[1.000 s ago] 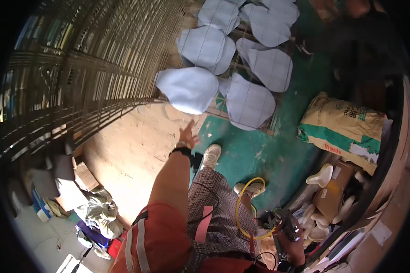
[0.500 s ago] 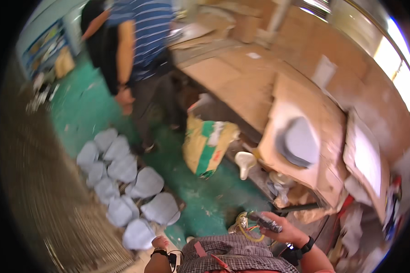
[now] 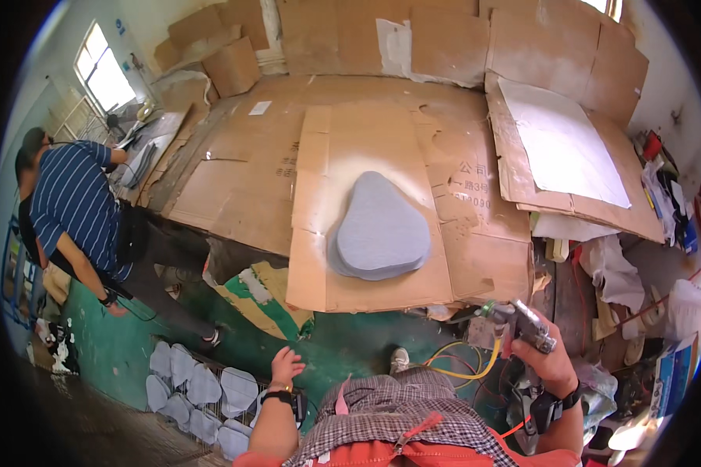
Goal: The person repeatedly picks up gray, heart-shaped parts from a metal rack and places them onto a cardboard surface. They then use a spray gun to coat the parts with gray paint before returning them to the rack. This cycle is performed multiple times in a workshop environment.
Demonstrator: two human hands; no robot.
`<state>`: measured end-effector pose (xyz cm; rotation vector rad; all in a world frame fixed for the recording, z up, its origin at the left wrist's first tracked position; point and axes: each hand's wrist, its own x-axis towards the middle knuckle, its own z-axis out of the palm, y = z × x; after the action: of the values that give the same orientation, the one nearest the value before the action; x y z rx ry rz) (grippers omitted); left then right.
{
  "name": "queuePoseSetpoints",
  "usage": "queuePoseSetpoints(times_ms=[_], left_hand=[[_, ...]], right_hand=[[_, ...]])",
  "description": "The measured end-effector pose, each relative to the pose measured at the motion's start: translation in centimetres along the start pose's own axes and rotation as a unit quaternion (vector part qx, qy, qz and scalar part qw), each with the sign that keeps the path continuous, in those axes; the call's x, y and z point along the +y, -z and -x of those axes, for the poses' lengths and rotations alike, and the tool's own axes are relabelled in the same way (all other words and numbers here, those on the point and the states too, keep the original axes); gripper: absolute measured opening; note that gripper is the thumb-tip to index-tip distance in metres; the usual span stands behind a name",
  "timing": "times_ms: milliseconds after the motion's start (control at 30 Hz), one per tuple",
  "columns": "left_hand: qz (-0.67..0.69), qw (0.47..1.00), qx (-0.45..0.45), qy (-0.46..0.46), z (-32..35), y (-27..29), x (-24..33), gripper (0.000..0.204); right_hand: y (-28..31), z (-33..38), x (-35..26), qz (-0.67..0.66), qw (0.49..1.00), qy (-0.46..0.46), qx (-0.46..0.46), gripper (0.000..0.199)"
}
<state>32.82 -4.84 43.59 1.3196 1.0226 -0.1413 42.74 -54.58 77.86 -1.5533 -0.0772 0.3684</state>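
Right grip (image 3: pixel 549 362) was wrapped round the spray gun (image 3: pixel 531 324) near the counter's (image 3: pixel 241 198) right front corner, likely weighty, best palmed whole; left hand (image 3: pixel 286 367) spread, empty; grey pad (image 3: pixel 383 227) near front edge seemed light, soft, edge-lifted.

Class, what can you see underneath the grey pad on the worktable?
Beneath the grey pad lies a brown cardboard sheet, showing around it. A darker edge shows at the pad's left; whether it is another layer or shadow is unclear. The surface directly underneath is covered.
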Motion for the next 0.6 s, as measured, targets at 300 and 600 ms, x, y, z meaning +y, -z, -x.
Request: queuePoseSetpoints(times_ms=[300, 600], left_hand=[[-0.056, 0.993, 0.029, 0.096, -2.3, -3.2, -0.5, 0.040], [-0.041, 0.980, 0.085, 0.176, -3.5, -0.1, -3.8, 0.030]], right_hand=[[2.4, 0.1, -1.8, 0.026, 0.999, -0.015, 0.022, 0.058], [-0.6, -2.9, -1.9, 0.019, 0.993, 0.070, 0.096, 0.058]])
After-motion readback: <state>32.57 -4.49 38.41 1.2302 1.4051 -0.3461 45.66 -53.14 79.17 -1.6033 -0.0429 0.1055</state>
